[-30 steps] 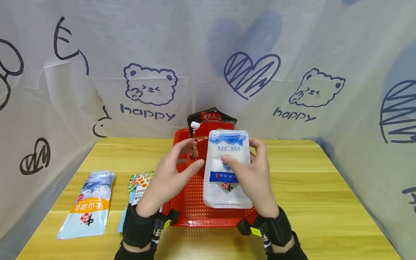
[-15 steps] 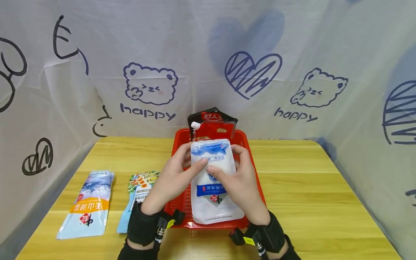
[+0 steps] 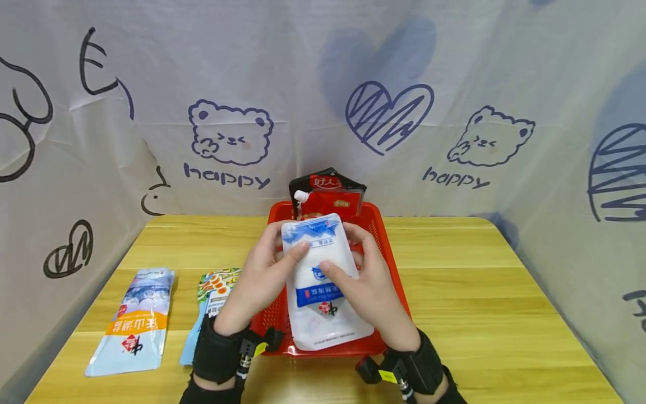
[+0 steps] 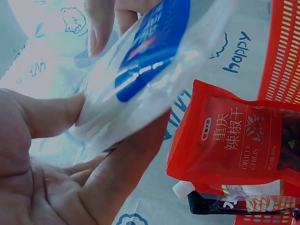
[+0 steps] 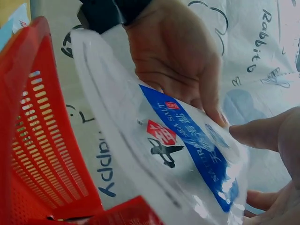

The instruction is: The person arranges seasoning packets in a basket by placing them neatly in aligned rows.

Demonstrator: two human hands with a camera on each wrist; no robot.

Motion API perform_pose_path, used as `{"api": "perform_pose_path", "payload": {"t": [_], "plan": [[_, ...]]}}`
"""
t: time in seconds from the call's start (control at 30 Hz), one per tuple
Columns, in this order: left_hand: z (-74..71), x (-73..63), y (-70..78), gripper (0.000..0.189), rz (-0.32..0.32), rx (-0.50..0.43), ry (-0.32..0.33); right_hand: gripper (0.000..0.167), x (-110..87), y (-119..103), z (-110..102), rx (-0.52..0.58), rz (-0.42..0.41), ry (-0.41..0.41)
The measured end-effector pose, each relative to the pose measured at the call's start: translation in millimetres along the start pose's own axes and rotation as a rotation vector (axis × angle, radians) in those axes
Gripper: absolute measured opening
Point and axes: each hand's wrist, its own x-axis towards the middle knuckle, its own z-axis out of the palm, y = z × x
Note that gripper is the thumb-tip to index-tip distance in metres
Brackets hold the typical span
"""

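Both hands hold a white and blue bag of sea salt (image 3: 320,325) above the red basket (image 3: 391,269). My left hand (image 3: 264,278) pinches its left edge, thumb on the front and fingers behind. On the right edge, my right hand (image 3: 370,283) grips it the same way. The bag's printing faces up, tilted slightly in the head view. The right wrist view shows the words "natural sea salt" on the blue band of the salt bag (image 5: 159,140). Inside the basket, a red bag of dried chilis (image 4: 220,136) stands close by the left hand.
At the basket's back are a red pouch with a white spout (image 3: 333,202) and a black packet (image 3: 298,188). Left on the table (image 3: 479,292) lie a blue and orange salt bag (image 3: 133,320) and a light blue packet (image 3: 217,286), partly behind the left wrist.
A second ago only the right hand held the salt bag, farther right. The bag has moved left and tilted, and the left hand has taken hold of its left edge.
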Motion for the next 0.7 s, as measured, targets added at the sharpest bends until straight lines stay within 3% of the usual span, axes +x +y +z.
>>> {"api": "perform_pose_path", "payload": {"t": [0.17,0.33,0.5,0.7], "plan": [[-2.7,1.6,-1.5,0.051,0.003,-0.023,0.026,0.069,3.0,0.6,-9.5,-0.084,0.039,-0.034],[-3.5,2.1,-1.1,0.053,-0.034,-0.058,-0.025,0.059,4.3,1.3,-14.3,-0.134,0.064,-0.056],[-7.2,2.1,0.8,0.056,-0.056,-0.092,-0.065,0.053,5.1,2.2,-17.4,-0.104,0.051,-0.064],[-17.6,0.4,2.7,0.058,-0.062,0.026,-0.053,0.050,3.9,0.8,-23.5,-0.079,0.049,-0.123]]}}
